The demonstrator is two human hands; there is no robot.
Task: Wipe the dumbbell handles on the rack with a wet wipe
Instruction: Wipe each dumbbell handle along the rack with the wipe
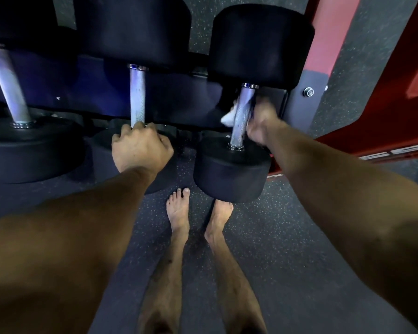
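Note:
Three black dumbbells lie on the rack (295, 102), each with a silver knurled handle. My right hand (261, 126) is blurred and holds a white wet wipe (228, 116) wrapped behind the handle of the right dumbbell (243, 114); the wipe shows on the handle's left side. My left hand (140, 148) grips the lower end of the middle dumbbell's handle (137, 97). The left dumbbell's handle (9, 83) stands untouched at the far left.
The rack's red frame (381, 104) runs down the right side with a bolt (308, 92) on its grey plate. My bare feet (179, 208) stand on speckled rubber floor just below the right dumbbell's near head (229, 174).

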